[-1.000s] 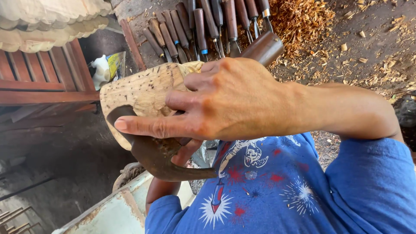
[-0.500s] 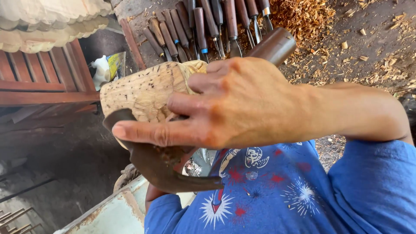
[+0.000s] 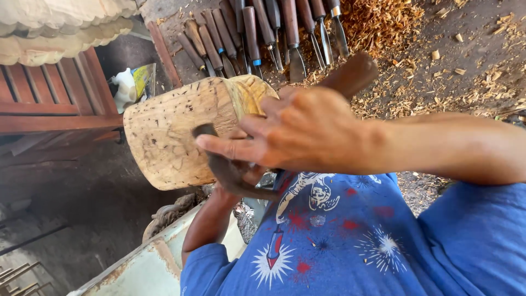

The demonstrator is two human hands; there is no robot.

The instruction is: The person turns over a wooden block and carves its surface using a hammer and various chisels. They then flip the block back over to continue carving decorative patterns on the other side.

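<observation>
My right hand grips one curved blade, fingers pressed together, against one wooden block; left hand mostly hidden, its grip unclear.

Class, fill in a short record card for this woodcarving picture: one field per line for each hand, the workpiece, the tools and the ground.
Right hand: forward across the block, index finger stretched out, gripping a dark curved tool
Left hand: mostly hidden under the right hand, beneath the block
Workpiece: pale, pitted wooden block, carved at its far end
Tools: row of wooden-handled chisels lying beyond the block
Ground: wood shavings heaped on bare earth
</observation>
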